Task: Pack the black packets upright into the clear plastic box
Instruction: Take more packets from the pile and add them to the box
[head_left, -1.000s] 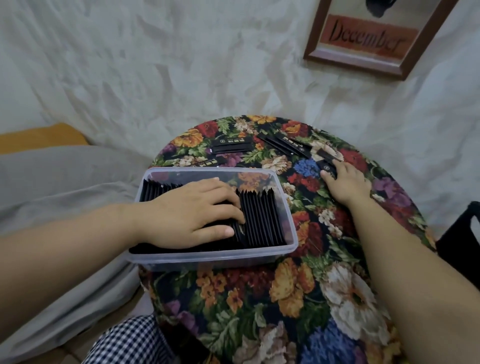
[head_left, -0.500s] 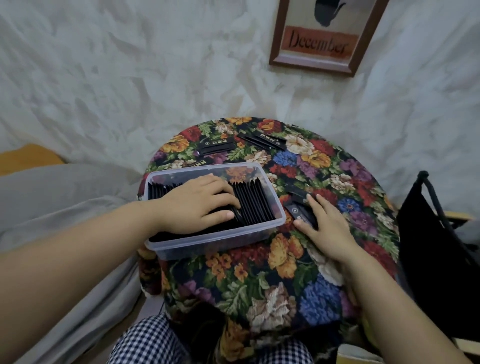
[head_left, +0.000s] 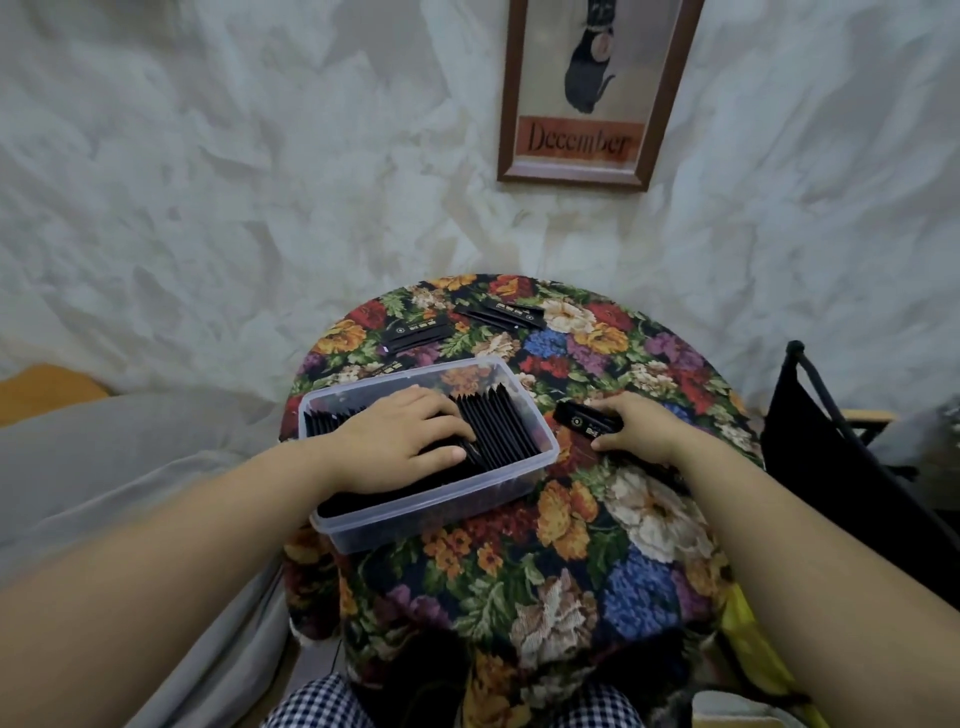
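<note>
The black packets (head_left: 498, 423) already packed stand on edge in a row inside the clear plastic box (head_left: 426, 525), which sits on the left part of the tabletop (head_left: 597, 545). The left hand (head_left: 400, 441) lies on top of that row, fingers fairly straight, pressing down rather than gripping anything. Just right of the box, the right hand (head_left: 641, 431) pinches one more packet (head_left: 584, 423) between thumb and fingers. I can't tell if it's clear of the cloth yet.

How I'd do this bit: the gap at the row's right end looks slim, so use the left hand to lean the whole row leftward and open a slot by the right wall. Turn the new packet on edge, same way round as the others, and slide it straight down. Don't ease off the row until it's seated, or I reckon they'll fan over. More loose packets (head_left: 415, 332) wait at the far side.
</note>
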